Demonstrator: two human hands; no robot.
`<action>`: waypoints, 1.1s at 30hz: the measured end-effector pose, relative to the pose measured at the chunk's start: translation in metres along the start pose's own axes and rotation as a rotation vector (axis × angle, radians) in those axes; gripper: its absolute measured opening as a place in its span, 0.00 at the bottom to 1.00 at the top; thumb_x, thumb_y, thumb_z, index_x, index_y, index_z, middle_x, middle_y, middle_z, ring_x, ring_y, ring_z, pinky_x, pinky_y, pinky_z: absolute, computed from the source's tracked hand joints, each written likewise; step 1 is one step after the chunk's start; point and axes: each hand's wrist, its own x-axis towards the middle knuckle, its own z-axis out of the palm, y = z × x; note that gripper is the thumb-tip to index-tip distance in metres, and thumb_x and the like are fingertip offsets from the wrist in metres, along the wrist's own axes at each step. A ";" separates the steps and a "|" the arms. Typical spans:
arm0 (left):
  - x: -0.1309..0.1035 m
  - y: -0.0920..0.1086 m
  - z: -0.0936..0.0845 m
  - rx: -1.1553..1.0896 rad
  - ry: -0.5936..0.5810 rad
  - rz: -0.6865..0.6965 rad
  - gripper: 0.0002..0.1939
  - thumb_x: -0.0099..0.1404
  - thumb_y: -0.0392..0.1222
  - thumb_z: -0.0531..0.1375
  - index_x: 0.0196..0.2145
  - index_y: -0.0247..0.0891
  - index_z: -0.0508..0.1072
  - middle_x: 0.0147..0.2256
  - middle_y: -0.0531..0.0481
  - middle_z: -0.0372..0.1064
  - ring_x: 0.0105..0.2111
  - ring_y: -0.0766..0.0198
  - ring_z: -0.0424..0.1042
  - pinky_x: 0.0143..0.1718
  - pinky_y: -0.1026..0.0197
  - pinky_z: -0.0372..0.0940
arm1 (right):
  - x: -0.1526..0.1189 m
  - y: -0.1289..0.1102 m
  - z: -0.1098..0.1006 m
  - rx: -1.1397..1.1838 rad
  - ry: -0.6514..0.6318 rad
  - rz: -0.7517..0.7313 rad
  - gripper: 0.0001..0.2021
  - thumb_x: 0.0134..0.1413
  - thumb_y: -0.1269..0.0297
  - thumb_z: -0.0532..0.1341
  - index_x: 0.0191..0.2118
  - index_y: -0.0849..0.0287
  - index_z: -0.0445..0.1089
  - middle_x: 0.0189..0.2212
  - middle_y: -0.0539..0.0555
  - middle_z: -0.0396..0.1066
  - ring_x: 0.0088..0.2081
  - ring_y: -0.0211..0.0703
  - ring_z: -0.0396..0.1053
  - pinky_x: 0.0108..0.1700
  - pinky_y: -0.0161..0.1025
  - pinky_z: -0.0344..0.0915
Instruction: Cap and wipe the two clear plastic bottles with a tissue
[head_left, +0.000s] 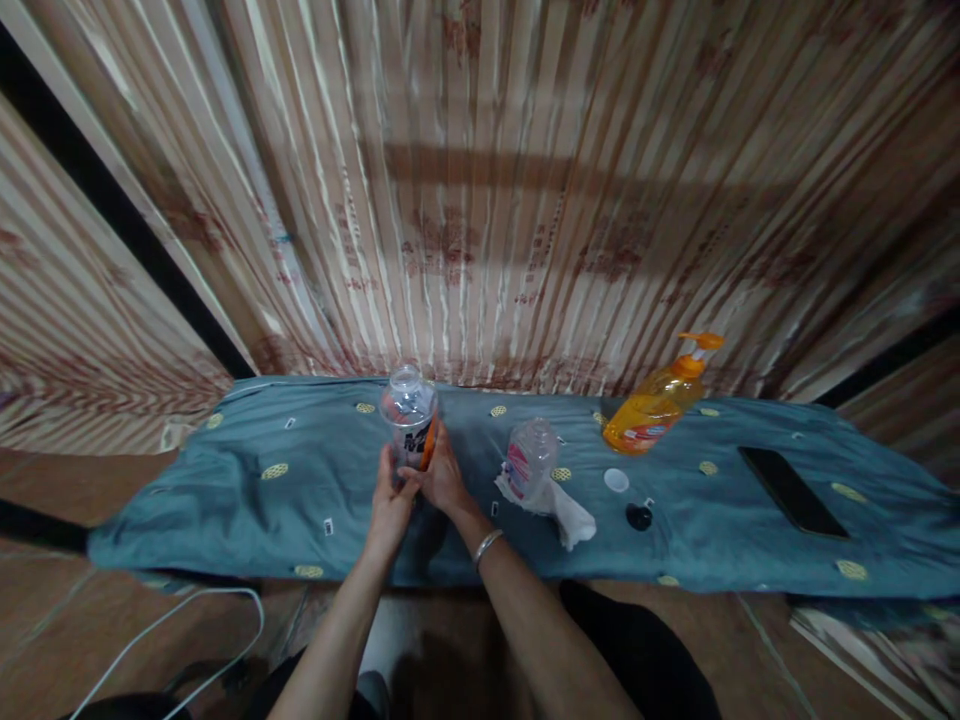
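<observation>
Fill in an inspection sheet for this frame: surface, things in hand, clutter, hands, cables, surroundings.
Surface: blue-grey patterned cloth, wrinkled, spread over a low bench.
Things in hand: clear bottle with a dark and orange label, upright, held by both hands.
Clutter: second clear bottle on a white tissue; orange pump bottle; white cap; black cap; black phone lying flat.
Hands: left hand and right hand grip the bottle's lower part; bracelet on the right wrist.
Cables: white cable on the floor, lower left.
Surroundings: striped curtain behind; brown floor.
</observation>
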 end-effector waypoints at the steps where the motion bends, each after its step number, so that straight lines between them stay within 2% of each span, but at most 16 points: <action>1: 0.003 -0.003 -0.001 0.047 -0.014 0.013 0.46 0.52 0.38 0.71 0.68 0.44 0.64 0.73 0.39 0.56 0.75 0.45 0.52 0.73 0.46 0.52 | -0.001 -0.001 0.000 -0.003 -0.006 0.024 0.58 0.42 0.62 0.75 0.75 0.65 0.43 0.74 0.75 0.52 0.75 0.65 0.53 0.73 0.58 0.55; 4: 0.008 -0.009 0.000 0.155 -0.030 0.073 0.50 0.54 0.44 0.70 0.71 0.45 0.57 0.74 0.38 0.52 0.75 0.44 0.51 0.73 0.44 0.52 | -0.009 -0.006 -0.002 -0.025 -0.031 0.103 0.59 0.44 0.62 0.73 0.76 0.70 0.41 0.76 0.76 0.47 0.77 0.64 0.46 0.75 0.57 0.50; 8: 0.007 -0.004 0.005 0.224 0.019 0.091 0.51 0.52 0.47 0.71 0.70 0.45 0.56 0.74 0.35 0.52 0.75 0.41 0.51 0.72 0.38 0.52 | -0.029 -0.017 -0.010 -0.127 -0.093 0.135 0.51 0.54 0.63 0.68 0.75 0.77 0.42 0.76 0.78 0.45 0.77 0.63 0.43 0.76 0.57 0.47; 11: 0.003 0.006 0.008 0.248 0.074 0.116 0.51 0.50 0.48 0.71 0.69 0.43 0.57 0.74 0.32 0.51 0.74 0.40 0.52 0.71 0.35 0.53 | -0.053 -0.031 -0.025 -0.190 -0.156 0.109 0.45 0.58 0.62 0.66 0.74 0.77 0.47 0.74 0.78 0.50 0.77 0.63 0.47 0.75 0.59 0.50; 14: -0.002 0.016 0.006 0.285 0.079 0.235 0.45 0.48 0.53 0.72 0.63 0.46 0.64 0.68 0.37 0.61 0.69 0.43 0.62 0.69 0.38 0.59 | -0.087 -0.049 -0.051 -0.196 -0.223 0.041 0.40 0.61 0.60 0.65 0.73 0.73 0.53 0.72 0.74 0.58 0.74 0.61 0.57 0.74 0.58 0.56; 17: -0.008 0.024 -0.004 0.311 0.078 0.309 0.33 0.48 0.56 0.71 0.50 0.43 0.72 0.50 0.44 0.75 0.54 0.50 0.75 0.61 0.44 0.68 | -0.127 -0.058 -0.092 -0.185 -0.201 0.024 0.34 0.63 0.61 0.63 0.71 0.66 0.58 0.67 0.69 0.67 0.68 0.57 0.66 0.70 0.56 0.63; 19: -0.015 0.027 -0.010 0.323 0.043 0.286 0.26 0.48 0.56 0.69 0.42 0.41 0.75 0.38 0.49 0.76 0.41 0.55 0.77 0.50 0.50 0.73 | -0.152 -0.052 -0.130 -0.209 -0.108 0.036 0.29 0.65 0.62 0.62 0.69 0.61 0.63 0.62 0.65 0.74 0.62 0.55 0.73 0.65 0.55 0.69; 22: -0.030 0.028 -0.010 0.368 -0.078 0.236 0.21 0.51 0.58 0.68 0.34 0.40 0.76 0.27 0.53 0.73 0.28 0.61 0.73 0.34 0.59 0.70 | -0.176 -0.023 -0.197 -0.340 0.085 0.061 0.21 0.68 0.62 0.57 0.63 0.59 0.69 0.54 0.63 0.79 0.52 0.53 0.80 0.58 0.52 0.75; 24: -0.042 0.026 0.000 0.408 -0.187 0.221 0.21 0.53 0.61 0.67 0.31 0.40 0.76 0.23 0.54 0.71 0.24 0.62 0.71 0.30 0.59 0.69 | -0.179 0.001 -0.240 -0.535 0.199 0.082 0.21 0.69 0.64 0.54 0.63 0.60 0.69 0.56 0.66 0.78 0.53 0.55 0.79 0.59 0.54 0.74; 26: -0.052 0.022 0.018 0.417 -0.285 0.224 0.22 0.53 0.62 0.68 0.33 0.41 0.76 0.27 0.51 0.75 0.28 0.58 0.76 0.35 0.56 0.73 | -0.172 0.021 -0.273 -0.773 0.215 0.128 0.23 0.68 0.66 0.55 0.65 0.63 0.67 0.60 0.69 0.74 0.61 0.60 0.75 0.62 0.57 0.71; 28: -0.059 0.018 0.040 0.379 -0.353 0.270 0.27 0.52 0.60 0.70 0.45 0.42 0.77 0.43 0.45 0.80 0.44 0.51 0.80 0.47 0.50 0.75 | -0.160 0.032 -0.292 -0.963 0.107 0.220 0.27 0.66 0.66 0.58 0.69 0.66 0.63 0.64 0.73 0.70 0.64 0.62 0.72 0.63 0.56 0.70; 30: -0.064 0.013 0.063 0.348 -0.386 0.325 0.39 0.51 0.56 0.73 0.58 0.43 0.71 0.60 0.40 0.73 0.59 0.47 0.75 0.57 0.44 0.72 | -0.146 0.034 -0.299 -1.073 -0.064 0.302 0.29 0.66 0.67 0.60 0.70 0.69 0.61 0.65 0.76 0.68 0.63 0.62 0.72 0.63 0.52 0.69; 33: -0.068 0.004 0.092 0.350 -0.439 0.375 0.51 0.51 0.52 0.74 0.68 0.43 0.59 0.71 0.35 0.58 0.71 0.43 0.60 0.69 0.37 0.59 | -0.133 0.030 -0.298 -1.139 -0.263 0.328 0.24 0.67 0.71 0.59 0.67 0.67 0.68 0.62 0.73 0.72 0.64 0.58 0.72 0.65 0.48 0.65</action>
